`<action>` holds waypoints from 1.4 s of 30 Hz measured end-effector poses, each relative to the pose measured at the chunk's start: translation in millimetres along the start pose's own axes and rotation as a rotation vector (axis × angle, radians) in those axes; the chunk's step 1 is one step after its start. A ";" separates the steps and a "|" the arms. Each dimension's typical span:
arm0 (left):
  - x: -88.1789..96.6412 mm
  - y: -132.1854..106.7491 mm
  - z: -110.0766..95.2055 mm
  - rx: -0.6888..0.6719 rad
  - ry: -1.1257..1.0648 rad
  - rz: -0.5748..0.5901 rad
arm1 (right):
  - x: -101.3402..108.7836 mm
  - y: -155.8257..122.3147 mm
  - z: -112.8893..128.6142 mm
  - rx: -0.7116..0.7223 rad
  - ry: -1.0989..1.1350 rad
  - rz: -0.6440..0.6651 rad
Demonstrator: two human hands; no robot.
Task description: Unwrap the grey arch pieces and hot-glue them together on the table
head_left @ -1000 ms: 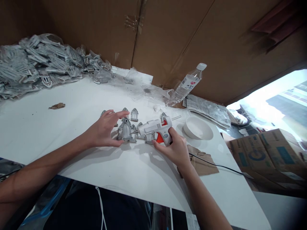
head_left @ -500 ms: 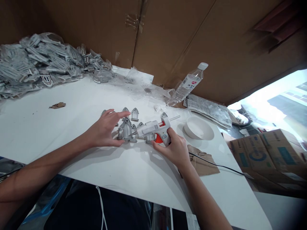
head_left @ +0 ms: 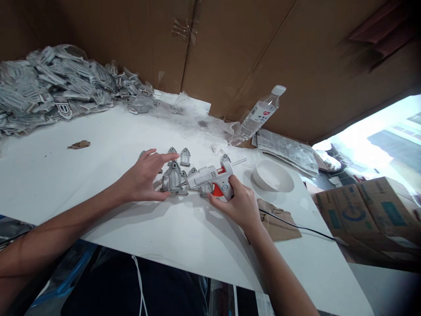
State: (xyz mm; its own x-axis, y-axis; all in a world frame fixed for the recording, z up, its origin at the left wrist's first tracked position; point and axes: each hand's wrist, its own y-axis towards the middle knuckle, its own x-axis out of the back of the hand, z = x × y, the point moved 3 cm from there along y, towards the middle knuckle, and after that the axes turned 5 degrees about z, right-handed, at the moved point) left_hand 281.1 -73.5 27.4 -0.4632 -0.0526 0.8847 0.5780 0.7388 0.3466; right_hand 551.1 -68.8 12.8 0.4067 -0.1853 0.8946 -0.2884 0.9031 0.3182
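Note:
My left hand (head_left: 141,177) spans a grey arched plastic piece (head_left: 174,177), with the thumb low on it and the fingertips beyond it. My right hand (head_left: 238,204) grips a white and orange hot glue gun (head_left: 212,177) by its handle. The gun's nozzle points left, at or touching the grey pieces beside the arched one; the exact contact is hidden. Several similar arched pieces (head_left: 185,157) lie on the white table (head_left: 66,184) around both hands.
A heap of grey pieces in plastic (head_left: 55,85) lies at the back left. A water bottle (head_left: 259,115), a white bowl (head_left: 272,175) and a black cable (head_left: 296,227) over brown cardboard (head_left: 279,224) are to the right. Cardboard stands behind the table.
The glue gun has shifted slightly left and lower, with its nozzle nearer the grey pieces. My left hand has hardly moved.

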 end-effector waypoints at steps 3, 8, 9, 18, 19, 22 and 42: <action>0.3 -0.1 0.1 -0.001 0.003 -0.004 | 0.1 0.2 -0.8 -0.004 -0.007 0.000; 1.2 -0.1 0.9 0.005 -0.002 -0.013 | 1.1 -0.7 -3.2 -0.009 -0.031 -0.023; 1.4 -0.1 1.1 0.008 -0.001 -0.017 | 1.2 -0.9 -3.7 -0.012 -0.034 -0.027; 3.0 0.8 0.3 0.026 -0.015 -0.052 | 2.8 0.1 -4.2 -0.025 -0.030 -0.038; 3.6 1.1 0.0 0.023 -0.019 -0.056 | 3.2 0.3 -4.1 -0.027 -0.030 -0.038; 4.9 1.7 0.2 0.030 -0.037 -0.065 | 3.8 0.3 -4.0 -0.034 -0.027 -0.033; 43.0 -14.7 89.2 0.518 -0.144 0.071 | 14.6 2.9 -6.2 -0.119 0.099 -0.095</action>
State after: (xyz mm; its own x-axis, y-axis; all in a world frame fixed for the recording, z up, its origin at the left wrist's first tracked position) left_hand 192.8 -26.6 32.6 -0.5437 0.0748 0.8359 0.2208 0.9737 0.0565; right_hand 561.6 -66.5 24.8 0.5127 -0.2382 0.8249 -0.1425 0.9238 0.3554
